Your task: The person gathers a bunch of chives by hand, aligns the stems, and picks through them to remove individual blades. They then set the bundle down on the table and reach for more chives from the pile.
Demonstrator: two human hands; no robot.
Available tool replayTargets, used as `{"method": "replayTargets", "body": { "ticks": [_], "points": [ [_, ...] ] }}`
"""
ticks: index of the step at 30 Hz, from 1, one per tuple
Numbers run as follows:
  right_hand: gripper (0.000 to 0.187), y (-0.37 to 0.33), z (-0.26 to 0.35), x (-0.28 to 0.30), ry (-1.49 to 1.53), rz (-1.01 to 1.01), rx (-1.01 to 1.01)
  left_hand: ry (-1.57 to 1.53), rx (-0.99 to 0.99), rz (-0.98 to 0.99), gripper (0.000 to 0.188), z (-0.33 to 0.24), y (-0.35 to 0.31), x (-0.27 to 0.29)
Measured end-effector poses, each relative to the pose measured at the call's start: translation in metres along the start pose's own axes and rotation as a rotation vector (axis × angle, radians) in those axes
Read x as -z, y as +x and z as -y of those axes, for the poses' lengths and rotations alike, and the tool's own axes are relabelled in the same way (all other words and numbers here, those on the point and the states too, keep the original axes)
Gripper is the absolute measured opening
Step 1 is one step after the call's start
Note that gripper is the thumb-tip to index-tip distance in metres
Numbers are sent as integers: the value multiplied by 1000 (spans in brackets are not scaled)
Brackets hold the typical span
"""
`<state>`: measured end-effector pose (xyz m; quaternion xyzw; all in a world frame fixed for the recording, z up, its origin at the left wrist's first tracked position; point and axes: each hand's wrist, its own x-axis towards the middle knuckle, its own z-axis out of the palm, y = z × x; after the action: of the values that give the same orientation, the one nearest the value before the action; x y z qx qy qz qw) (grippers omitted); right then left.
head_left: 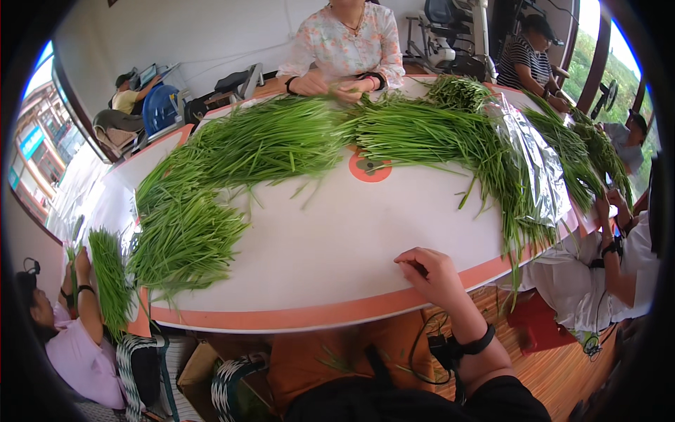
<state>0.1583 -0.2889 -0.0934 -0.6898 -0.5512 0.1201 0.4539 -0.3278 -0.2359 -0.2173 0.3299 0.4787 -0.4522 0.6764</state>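
My right hand [430, 276] rests over the near right part of the white table [351, 239], fingers loosely curled and nothing visible in them. Its forearm wears a black wristband [478, 340]. My left hand does not show. Long, thin green stalks that look like chives lie in heaps around the table: a left pile [184, 239], a far left pile [274, 137] and a right pile [429, 133]. None of them touches my hand. A few loose green bits [337, 359] lie on my lap.
Across the table a person in a floral top [358, 42] has both hands at the stalks. Other people sit at left [84, 352] and right [629, 260] with more stalks. Silver foil sheeting [538, 169] covers the right edge. A red stool [540, 323] stands below.
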Motion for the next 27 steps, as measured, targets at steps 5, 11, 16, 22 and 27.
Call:
{"method": "replayTargets", "body": {
  "ticks": [5,11,16,22,27],
  "points": [
    [10,0,-6,-1,15,14,57,32,56,2,36,7,-6,6],
    [12,-1,-8,-3,26,2,97,68,98,0,38,11,-5,10],
    [11,-3,-10,-1,9,-17,116,98,117,0,39,7,-7,9],
    [10,2,-12,-4,-26,-7,158,257,61,25,41,-37,-21,3],
    [11,0,-7,-2,-32,13,90,677,-524,65,40,-200,-136,-30]
  ]
}}
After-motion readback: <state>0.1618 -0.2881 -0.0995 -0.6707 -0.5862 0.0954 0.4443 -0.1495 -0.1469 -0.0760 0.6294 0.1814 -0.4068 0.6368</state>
